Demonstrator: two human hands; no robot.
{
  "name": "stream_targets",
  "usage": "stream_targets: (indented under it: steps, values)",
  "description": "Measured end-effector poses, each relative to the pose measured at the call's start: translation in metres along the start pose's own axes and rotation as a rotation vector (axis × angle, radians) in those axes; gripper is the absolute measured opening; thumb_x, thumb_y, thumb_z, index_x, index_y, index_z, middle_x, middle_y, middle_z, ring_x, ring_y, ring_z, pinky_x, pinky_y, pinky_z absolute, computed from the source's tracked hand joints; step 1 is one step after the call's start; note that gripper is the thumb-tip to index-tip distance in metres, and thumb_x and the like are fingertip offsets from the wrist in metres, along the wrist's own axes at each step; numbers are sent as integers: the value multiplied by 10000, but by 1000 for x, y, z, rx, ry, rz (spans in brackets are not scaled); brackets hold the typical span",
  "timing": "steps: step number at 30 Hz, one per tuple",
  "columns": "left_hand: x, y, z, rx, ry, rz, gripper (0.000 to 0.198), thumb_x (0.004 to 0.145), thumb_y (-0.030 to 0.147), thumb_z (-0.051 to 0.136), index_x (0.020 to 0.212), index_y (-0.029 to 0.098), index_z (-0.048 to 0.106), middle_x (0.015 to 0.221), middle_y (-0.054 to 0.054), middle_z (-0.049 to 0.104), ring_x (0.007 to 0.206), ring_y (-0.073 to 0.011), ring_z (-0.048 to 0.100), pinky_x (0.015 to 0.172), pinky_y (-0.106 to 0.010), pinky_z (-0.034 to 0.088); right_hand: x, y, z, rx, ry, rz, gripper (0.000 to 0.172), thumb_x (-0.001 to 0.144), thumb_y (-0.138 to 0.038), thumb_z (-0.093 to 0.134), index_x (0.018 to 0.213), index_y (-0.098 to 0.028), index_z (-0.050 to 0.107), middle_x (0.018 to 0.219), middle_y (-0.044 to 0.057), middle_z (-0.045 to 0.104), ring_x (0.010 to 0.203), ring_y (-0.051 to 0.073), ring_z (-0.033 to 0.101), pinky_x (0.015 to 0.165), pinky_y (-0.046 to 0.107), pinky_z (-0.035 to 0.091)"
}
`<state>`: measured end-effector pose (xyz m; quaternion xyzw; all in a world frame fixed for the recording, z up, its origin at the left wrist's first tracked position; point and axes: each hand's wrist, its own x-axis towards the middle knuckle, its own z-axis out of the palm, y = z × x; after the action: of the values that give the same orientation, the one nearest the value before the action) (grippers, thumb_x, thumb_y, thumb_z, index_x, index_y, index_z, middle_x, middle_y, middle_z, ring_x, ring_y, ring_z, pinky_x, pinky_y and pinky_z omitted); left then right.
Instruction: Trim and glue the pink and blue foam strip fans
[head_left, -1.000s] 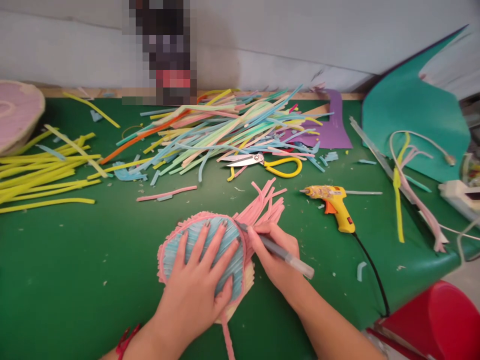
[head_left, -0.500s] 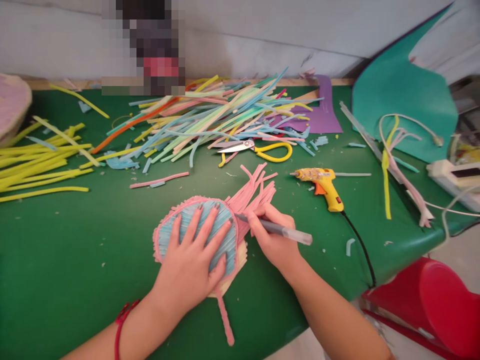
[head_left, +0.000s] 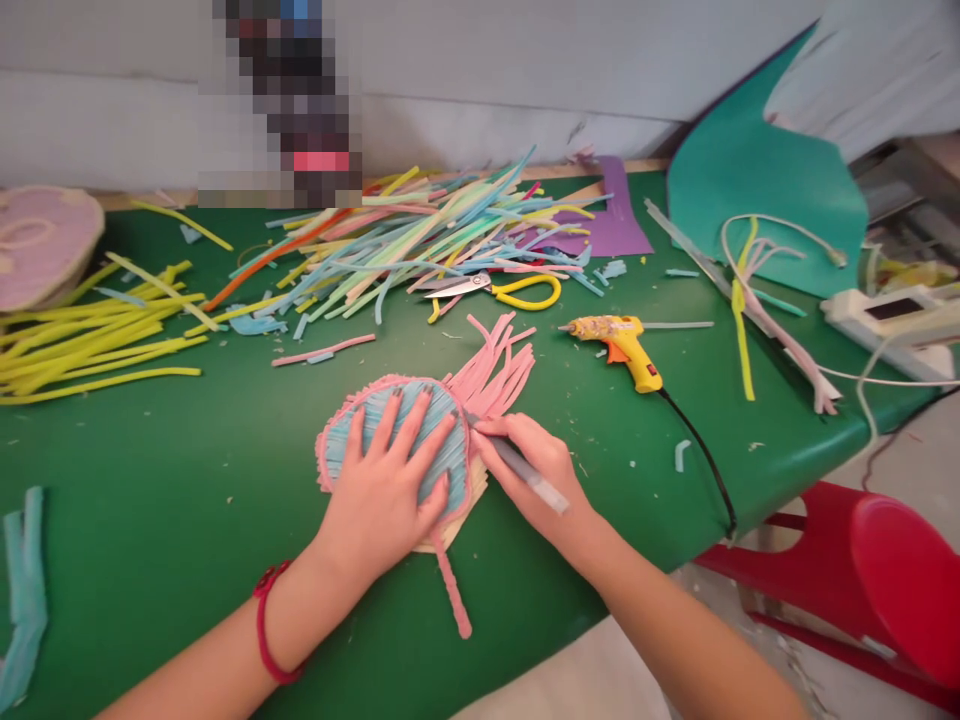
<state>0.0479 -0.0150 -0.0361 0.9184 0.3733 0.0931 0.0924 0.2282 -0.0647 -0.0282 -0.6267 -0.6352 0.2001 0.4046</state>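
My left hand (head_left: 394, 470) lies flat with fingers spread on a round blue craft piece (head_left: 446, 460) edged in pink. My right hand (head_left: 529, 465) grips a grey pen (head_left: 525, 470) with a clear end, its tip at the right rim of the piece. Pink strips (head_left: 495, 370) fan out from under the rim toward the upper right. Beneath the right side shows a cream ribbed layer (head_left: 474, 488). From the bottom edge a pink stick (head_left: 454, 590) points toward me. My left palm hides part of the blue surface.
Yellow-handled scissors (head_left: 491, 290) lie by a pile of coloured strips (head_left: 420, 235). A yellow glue gun (head_left: 622, 345) rests to the right, its black cord (head_left: 705, 455) running off the green table (head_left: 187, 560). Yellow strips (head_left: 97, 330) lie left. A red stool (head_left: 817, 560) stands beyond the edge.
The pen and my right hand have moved down along the piece's right rim, and the pen is steeper. My left hand stays spread on the piece. The whole view has shifted somewhat.
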Motion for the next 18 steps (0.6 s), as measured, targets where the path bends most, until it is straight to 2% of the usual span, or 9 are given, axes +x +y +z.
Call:
stream_targets:
  steps: [7,13,18]
  values:
    - [1,1,-1,19,-23,0,496,884,376,428,1351,229,514,1482,-99,393,1357,-385,337,1074,-617,218,-15,-4,4,25,130,-38,141,854,-128,540,738,-206,556,661,-1,616,704,151,669,650,246,539]
    - [3,1,-1,36,-40,7,509,883,367,428,1373,242,485,1485,-103,389,1353,-394,340,1059,-625,230,-11,1,5,94,262,32,150,835,-137,555,708,-217,553,586,-32,570,664,143,673,725,277,573]
    - [3,0,-1,78,-39,33,519,873,340,438,1376,220,482,1476,-120,401,1357,-399,328,1063,-620,224,-9,3,4,71,218,55,110,856,-173,564,756,-212,586,634,-11,607,682,143,665,646,247,556]
